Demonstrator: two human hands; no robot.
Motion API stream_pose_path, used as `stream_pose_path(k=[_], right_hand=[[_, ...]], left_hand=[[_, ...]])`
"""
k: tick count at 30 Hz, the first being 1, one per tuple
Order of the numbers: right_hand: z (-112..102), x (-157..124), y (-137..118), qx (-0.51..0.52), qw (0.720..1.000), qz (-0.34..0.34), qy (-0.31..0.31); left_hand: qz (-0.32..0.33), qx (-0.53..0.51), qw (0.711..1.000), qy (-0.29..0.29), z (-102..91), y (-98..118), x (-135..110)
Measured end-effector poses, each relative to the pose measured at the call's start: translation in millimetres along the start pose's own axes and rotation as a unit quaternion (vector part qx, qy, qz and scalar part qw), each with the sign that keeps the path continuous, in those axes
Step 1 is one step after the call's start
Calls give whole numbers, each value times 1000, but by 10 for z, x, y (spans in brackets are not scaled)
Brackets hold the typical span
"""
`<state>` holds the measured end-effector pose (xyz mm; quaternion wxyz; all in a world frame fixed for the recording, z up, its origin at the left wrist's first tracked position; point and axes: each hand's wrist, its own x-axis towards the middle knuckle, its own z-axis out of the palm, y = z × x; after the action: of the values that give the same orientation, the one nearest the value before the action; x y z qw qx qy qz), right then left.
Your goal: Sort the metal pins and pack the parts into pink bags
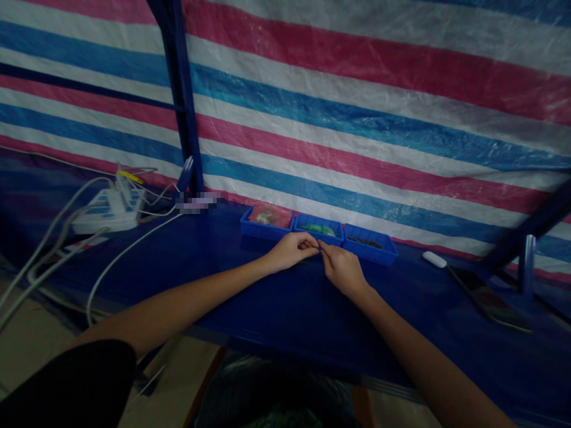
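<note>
My left hand (292, 251) and my right hand (342, 266) meet fingertip to fingertip over the blue table, just in front of a row of three small blue bins. Both are closed in a pinch around something small and dark, too tiny to name. Behind my left hand, the left bin (267, 230) holds a reddish packet (279, 215) with pale bits in it. Green pieces (319, 229) lie in the middle bin (303, 220). In the right bin (377, 255) there are several thin dark pieces (366, 242).
On the left stands a white power strip (109, 217) with plugs and trailing white cables (100, 291). A white oval case (434, 259) and a dark phone (488, 297) lie on the right. Blue metal posts (181, 101) and a striped plastic sheet (357, 119) rise behind the table (285, 315).
</note>
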<state>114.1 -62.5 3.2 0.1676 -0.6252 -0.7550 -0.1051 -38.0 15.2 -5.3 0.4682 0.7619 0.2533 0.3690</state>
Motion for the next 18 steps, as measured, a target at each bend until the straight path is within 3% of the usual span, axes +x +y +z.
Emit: stream_pose_path(k=[11,18], right_hand=[[-50,-9,-58,-43,998,31,-20],[-34,-5,-44,-84,996,37,-1]], left_hand=[[11,-2,1000,-7,7,38,-8],[50,109,992,30,24,75,-37]])
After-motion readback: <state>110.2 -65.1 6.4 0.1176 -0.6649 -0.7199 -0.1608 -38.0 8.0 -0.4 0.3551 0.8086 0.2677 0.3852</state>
